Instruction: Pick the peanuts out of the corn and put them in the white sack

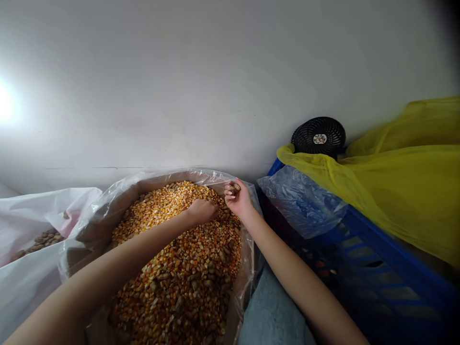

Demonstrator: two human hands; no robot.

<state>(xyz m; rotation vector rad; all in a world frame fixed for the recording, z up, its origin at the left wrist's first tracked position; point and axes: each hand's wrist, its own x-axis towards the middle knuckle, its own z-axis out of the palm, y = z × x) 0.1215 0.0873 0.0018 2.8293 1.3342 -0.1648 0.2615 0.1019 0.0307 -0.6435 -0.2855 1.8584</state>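
Over the far right part of the plastic-lined sack, the right hand held a few unshelled peanuts in its curled fingers, its grip closed lightly around them just above the rim. Inside the same sack, the left hand was bent down over the corn kernels, its fingers folded in; whether that grip held anything could not be told. More peanuts lay scattered through the sack, most noticeably towards its near right part. The shells looked dry, light and fairly stiff, with a rough, ridged skin that should give the fingertips good purchase, though a hard squeeze might crack them; the narrow waist or the two rounded ends seemed the best places to pinch. The kernels, small, hard and glossy orange-yellow, would probably slide away under the fingers. The sack's clear liner was thin, shiny and crumpled, likely to sag if leaned on. To the left of the sack, a soft white bag held another heap of peanuts; to its right stood a rigid blue lattice crate, draped with crinkled clear film and fine yellow mesh, a black ribbed fan behind
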